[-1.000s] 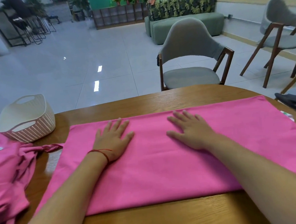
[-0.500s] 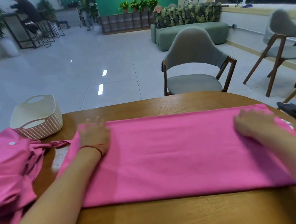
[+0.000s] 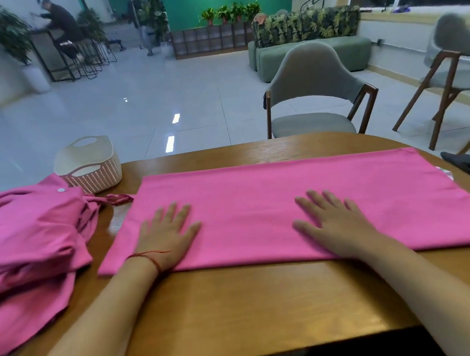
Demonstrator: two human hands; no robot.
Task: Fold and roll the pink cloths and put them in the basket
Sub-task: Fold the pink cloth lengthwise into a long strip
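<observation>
head: pink cloth [image 3: 258,204] flat under spread fingers [image 3: 173,213]

Both hands flat on folded pink cloth [image 3: 271,203]: left hand [image 3: 167,235], right hand [image 3: 334,223]. Basket [image 3: 88,164] far-left on desk [image 3: 251,301], beside pink pile [image 3: 29,236].

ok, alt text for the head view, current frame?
A person's left hand and right hand press flat, fingers spread, on a folded pink cloth lying across a wooden table. More pink cloths lie heaped at far left, next to a cream basket.
</observation>
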